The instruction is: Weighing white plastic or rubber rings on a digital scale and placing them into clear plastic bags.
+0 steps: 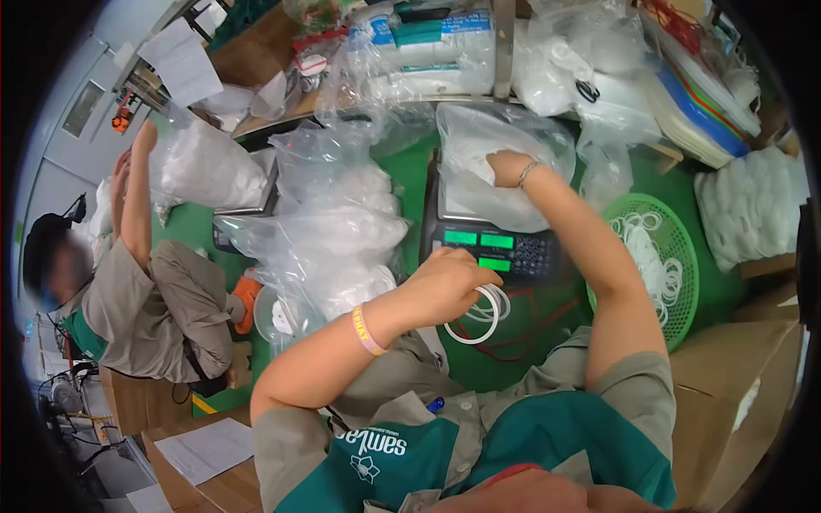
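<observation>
Where white rings (496, 315) hang at 4 o'clock from the left grip (447, 280), that grip is clenched, grasping them at their upper edge. Each ring is round and so has no long axis; the bunch spreads downward from the fingers toward 5 o'clock, above the green floor (534, 372).

Governing relation: a clear plastic bag (545, 137) with white contents lies at 1 o'clock from the left grip, beyond the keypad and lit displays of a digital scale (466, 259). The bag rests on the scale, its loose film trailing toward 4 o'clock. The right grip (508, 168) is at the bag and is therefore nearer to it; the left grip, with the rings, stands apart on the near side. The right fingertips are lost in film and contents, so whether the right grip is released or grasping cannot be told.

At 3 o'clock from the left grip, well apart, a green basket (686, 291) holds more white rings, just beside the right forearm. At 10 o'clock, filled clear bags (342, 227) lie near the scale. Red cord (532, 329) lies on the floor at 4 o'clock, beyond the held rings.

Further out, toward 9 o'clock, a co-worker (128, 299) sits facing a second scale (229, 232), on which another filled bag (209, 167) rests. A cardboard box (727, 368) stands at 4 o'clock, past the right elbow.
</observation>
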Demonstrator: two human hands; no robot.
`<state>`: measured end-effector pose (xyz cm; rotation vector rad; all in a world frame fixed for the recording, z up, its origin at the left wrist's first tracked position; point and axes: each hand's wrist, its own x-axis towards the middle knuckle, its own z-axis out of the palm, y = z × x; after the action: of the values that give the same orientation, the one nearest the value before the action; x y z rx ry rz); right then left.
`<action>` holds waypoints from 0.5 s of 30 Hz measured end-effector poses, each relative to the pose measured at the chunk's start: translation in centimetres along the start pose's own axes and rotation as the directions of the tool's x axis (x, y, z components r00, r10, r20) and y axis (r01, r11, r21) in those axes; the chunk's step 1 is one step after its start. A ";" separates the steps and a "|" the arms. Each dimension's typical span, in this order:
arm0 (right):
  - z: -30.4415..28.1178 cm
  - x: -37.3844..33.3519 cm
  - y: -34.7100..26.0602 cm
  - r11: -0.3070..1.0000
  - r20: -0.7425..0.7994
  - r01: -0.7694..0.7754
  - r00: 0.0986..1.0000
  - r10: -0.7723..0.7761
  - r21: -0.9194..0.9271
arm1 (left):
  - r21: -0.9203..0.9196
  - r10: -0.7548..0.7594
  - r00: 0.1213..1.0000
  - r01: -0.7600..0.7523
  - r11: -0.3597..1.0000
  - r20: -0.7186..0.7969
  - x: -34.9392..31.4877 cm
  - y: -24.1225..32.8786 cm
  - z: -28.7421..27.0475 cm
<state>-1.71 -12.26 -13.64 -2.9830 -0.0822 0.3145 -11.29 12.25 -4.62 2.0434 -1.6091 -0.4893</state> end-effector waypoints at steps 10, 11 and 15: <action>11.8 6.8 16.2 0.522 -0.339 0.260 0.939 0.059 0.812 | -0.152 -0.001 0.997 0.013 0.988 0.082 0.0 0.6 -2.0; 13.8 5.0 19.3 0.940 -0.314 0.015 0.944 0.099 0.341 | -0.168 0.075 0.994 -0.060 0.984 0.085 1.3 1.1 -1.8; 2.3 4.0 2.7 0.933 0.023 -0.358 0.933 0.359 -0.026 | -0.187 -0.056 0.998 0.059 0.981 0.018 -1.1 -0.3 -1.8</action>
<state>1.80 -14.38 -17.03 -3.0019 0.4658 0.3945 -10.31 13.67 -3.36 1.9530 -1.4553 -0.6504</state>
